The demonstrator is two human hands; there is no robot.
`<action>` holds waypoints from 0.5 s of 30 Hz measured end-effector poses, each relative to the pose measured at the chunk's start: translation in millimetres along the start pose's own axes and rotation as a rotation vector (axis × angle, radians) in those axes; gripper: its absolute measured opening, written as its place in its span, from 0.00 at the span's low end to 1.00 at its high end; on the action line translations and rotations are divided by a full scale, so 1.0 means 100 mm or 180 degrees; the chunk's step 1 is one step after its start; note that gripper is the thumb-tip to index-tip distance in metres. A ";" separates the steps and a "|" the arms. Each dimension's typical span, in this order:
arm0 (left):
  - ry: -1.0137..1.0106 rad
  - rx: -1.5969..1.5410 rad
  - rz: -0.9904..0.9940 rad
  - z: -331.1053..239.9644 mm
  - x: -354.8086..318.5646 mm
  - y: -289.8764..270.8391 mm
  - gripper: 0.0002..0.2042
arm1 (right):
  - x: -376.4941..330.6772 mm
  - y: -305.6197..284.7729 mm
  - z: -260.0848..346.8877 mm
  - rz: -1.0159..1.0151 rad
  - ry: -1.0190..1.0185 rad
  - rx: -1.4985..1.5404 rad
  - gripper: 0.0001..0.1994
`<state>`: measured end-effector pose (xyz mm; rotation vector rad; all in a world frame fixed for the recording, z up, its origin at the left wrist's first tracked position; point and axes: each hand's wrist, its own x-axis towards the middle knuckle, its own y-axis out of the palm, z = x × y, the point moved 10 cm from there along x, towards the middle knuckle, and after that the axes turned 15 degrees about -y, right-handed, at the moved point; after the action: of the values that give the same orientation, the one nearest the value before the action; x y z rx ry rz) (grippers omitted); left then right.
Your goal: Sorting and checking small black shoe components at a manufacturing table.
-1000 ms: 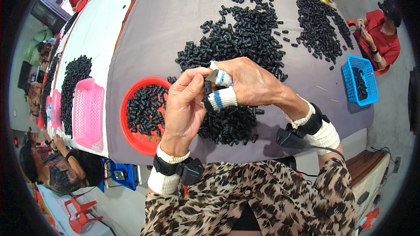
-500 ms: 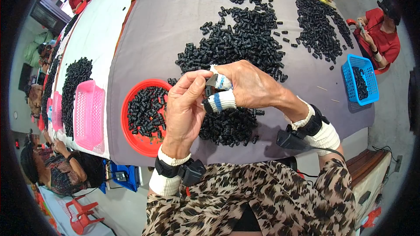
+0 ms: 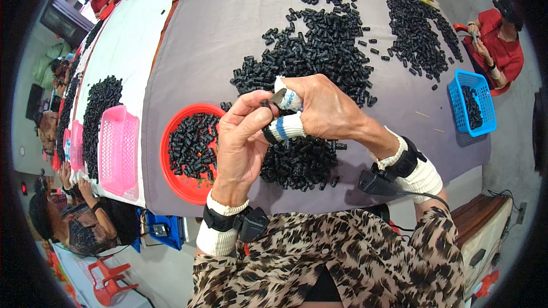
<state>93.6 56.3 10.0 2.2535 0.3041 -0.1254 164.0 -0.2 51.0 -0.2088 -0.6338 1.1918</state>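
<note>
Above the table, my two hands meet over the near pile of small black plastic parts (image 3: pixel 299 165). My left hand (image 3: pixel 242 140) is closed, pinching a small black plastic part (image 3: pixel 267 103) between thumb and fingertips. Against it comes my right hand (image 3: pixel 328 105), closed, with white knitted covers on its thumb and index finger. A flat, dark grey blade-like tool (image 3: pixel 278 96) sticks out from between those covered fingers, touching or very near the part; its handle, if any, is hidden. Just left of my left hand lies a red round tray (image 3: pixel 191 193) partly filled with similar black parts.
A larger heap of black parts (image 3: pixel 314 45) spreads beyond my hands. Pink baskets (image 3: pixel 118 151) stand at the left, a blue basket (image 3: pixel 472 105) at the right. Two thin sticks (image 3: pixel 422 114) lie on the grey cloth. Other people sit around the table, one in red (image 3: pixel 498 45).
My right hand has turned slightly, and the blade-like tool shows more broadly against the part. My left hand stays nearly in place. At the lower left, another person's hands have shifted.
</note>
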 end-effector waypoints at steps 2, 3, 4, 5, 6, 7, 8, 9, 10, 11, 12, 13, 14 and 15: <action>0.0078 0.0152 -0.0150 -0.02 -0.01 -0.01 0.10 | 0.00 0.00 0.02 -0.0028 -0.0100 -0.0052 0.17; 0.0056 0.0156 -0.0232 -0.02 0.00 -0.02 0.10 | 0.01 0.00 0.04 -0.0057 -0.0197 -0.0108 0.17; 0.0033 0.0159 -0.0314 -0.02 0.00 -0.05 0.10 | 0.01 0.00 0.03 -0.0054 -0.0194 -0.0101 0.17; 0.0032 0.0158 -0.0321 -0.01 0.01 -0.06 0.10 | 0.01 0.01 0.03 -0.0070 -0.0192 -0.0060 0.17; 0.0019 0.0130 -0.0336 0.00 0.02 -0.08 0.10 | 0.01 0.00 0.03 -0.0089 -0.0190 -0.0023 0.17; 0.0006 0.0104 -0.0350 0.00 0.03 -0.09 0.10 | 0.01 0.00 0.02 -0.0089 -0.0189 -0.0020 0.17; 0.0005 0.0104 -0.0354 0.00 0.03 -0.09 0.10 | 0.01 -0.01 0.03 -0.0097 -0.0192 -0.0058 0.17; -0.0018 0.0076 -0.0316 0.01 0.04 -0.08 0.09 | 0.01 -0.01 0.02 -0.0103 -0.0192 -0.0101 0.17; -0.0042 0.0048 -0.0279 0.02 0.04 -0.08 0.09 | 0.01 -0.01 0.02 -0.0102 -0.0188 -0.0104 0.17; -0.0044 0.0044 -0.0276 0.02 0.04 -0.08 0.09 | 0.01 -0.01 0.02 -0.0101 -0.0174 -0.0078 0.17; -0.0062 0.0017 -0.0258 0.03 0.04 -0.07 0.10 | 0.01 -0.01 0.02 -0.0101 -0.0164 -0.0045 0.17; -0.0080 -0.0011 -0.0239 0.04 0.05 -0.07 0.10 | 0.01 -0.03 0.05 -0.0099 -0.0165 -0.0042 0.17; -0.0081 -0.0012 -0.0242 0.04 0.04 -0.06 0.10 | 0.01 -0.04 0.05 -0.0073 -0.0029 0.0000 0.18; -0.0033 0.0072 -0.0279 0.03 0.02 -0.05 0.10 | 0.00 -0.04 0.04 -0.0046 0.0101 0.0043 0.20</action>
<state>93.9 57.6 4.3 2.2617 0.3978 -0.1874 165.1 -1.9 56.0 -0.2111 -0.5985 1.1766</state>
